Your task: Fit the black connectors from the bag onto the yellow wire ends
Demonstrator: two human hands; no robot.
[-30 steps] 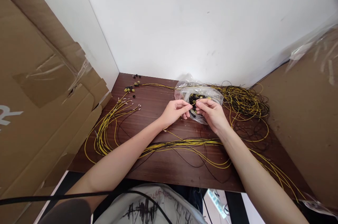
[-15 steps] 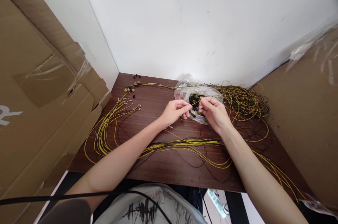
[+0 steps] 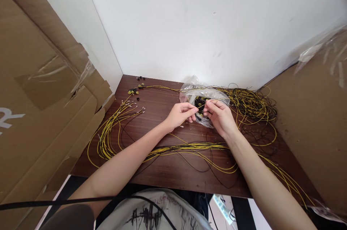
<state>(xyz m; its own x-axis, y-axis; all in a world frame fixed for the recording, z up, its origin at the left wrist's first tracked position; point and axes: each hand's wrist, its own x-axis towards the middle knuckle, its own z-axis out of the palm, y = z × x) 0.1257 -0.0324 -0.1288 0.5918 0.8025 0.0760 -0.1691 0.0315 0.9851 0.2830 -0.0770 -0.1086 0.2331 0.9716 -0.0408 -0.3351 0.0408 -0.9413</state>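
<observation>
My left hand (image 3: 182,113) pinches a thin yellow wire (image 3: 201,106) between thumb and fingers. A short distance to the right, my right hand (image 3: 219,115) is closed on the same wire, which spans the small gap. A small pale wire end (image 3: 181,126) pokes out below my left hand. Just behind both hands lies an open clear plastic bag (image 3: 189,87) holding small black and yellow parts (image 3: 200,100). Below my forearms a bundle of yellow and black wires (image 3: 189,147) runs across the brown table (image 3: 162,177). My fingertips hide part of the held wire.
A tangled heap of yellow and black wire (image 3: 252,103) lies at right. Wire ends with small terminals (image 3: 130,105) fan out at left, near loose black pieces (image 3: 141,78). Cardboard boxes (image 3: 54,114) flank the table, and a white wall (image 3: 189,24) stands behind.
The pale wire end below my left hand has shifted slightly right and up. Both hands keep their pinch in nearly the same place.
</observation>
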